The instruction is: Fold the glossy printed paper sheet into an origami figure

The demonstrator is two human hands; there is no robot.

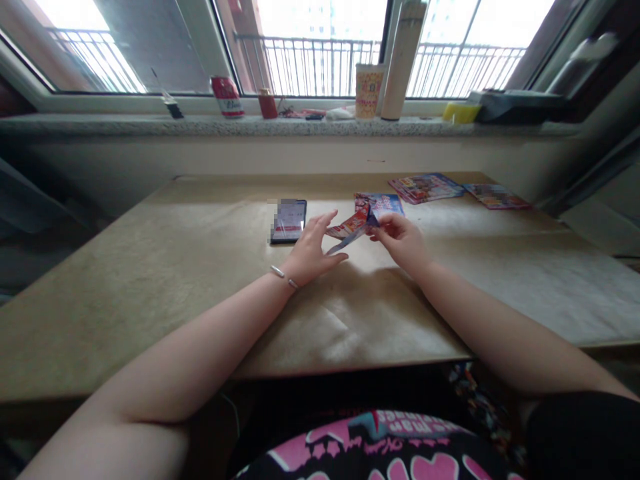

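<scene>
A folded printed leaflet [356, 221], red and orange on one face and bluish on another, is held just above the table. My right hand [400, 241] pinches its right end between thumb and fingers. Around its left end is my left hand [315, 250], thumb and fingers spread apart; whether they touch the paper I cannot tell. Another colourful printed sheet [390, 203] lies flat just behind my right hand, partly covered by it. A phone [289, 221] with a lit screen lies left of my left hand.
Two more groups of printed leaflets lie at the back right, one fanned stack [427, 187] and one pile [497, 196]. On the windowsill [300, 125] stand a red can [227, 97], a red bottle [267, 104], a patterned cup [369, 91] and a tall tube [401, 63].
</scene>
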